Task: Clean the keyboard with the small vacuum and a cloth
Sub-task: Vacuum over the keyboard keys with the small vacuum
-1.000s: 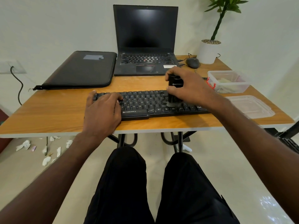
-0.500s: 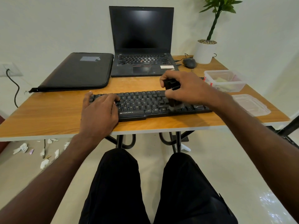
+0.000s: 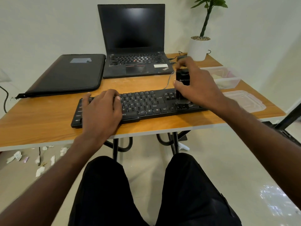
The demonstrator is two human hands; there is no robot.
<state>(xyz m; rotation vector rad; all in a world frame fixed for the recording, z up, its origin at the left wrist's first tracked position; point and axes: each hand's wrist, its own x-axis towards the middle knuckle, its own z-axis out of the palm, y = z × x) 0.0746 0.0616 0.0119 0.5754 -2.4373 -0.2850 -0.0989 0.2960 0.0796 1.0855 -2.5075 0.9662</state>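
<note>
a: how far is it?
b: the small vacuum [image 3: 183,82] is gripped by the right hand [image 3: 197,85] over the keyboard [image 3: 146,103] at its right end, which is steadied under the flat left hand [image 3: 101,110].
a: and wiping?
b: judged undone (no cloth is seen).

The keyboard [image 3: 146,105], under both hands, shows the letters "ICS" on its front edge just right of the left hand [image 3: 101,111]; key legends "Alt" and "Ctrl" read between the hands; the laptop [image 3: 135,66] bears a slanted "ThinkPad" mark; the small vacuum [image 3: 183,82] logo is too blurred.
</note>
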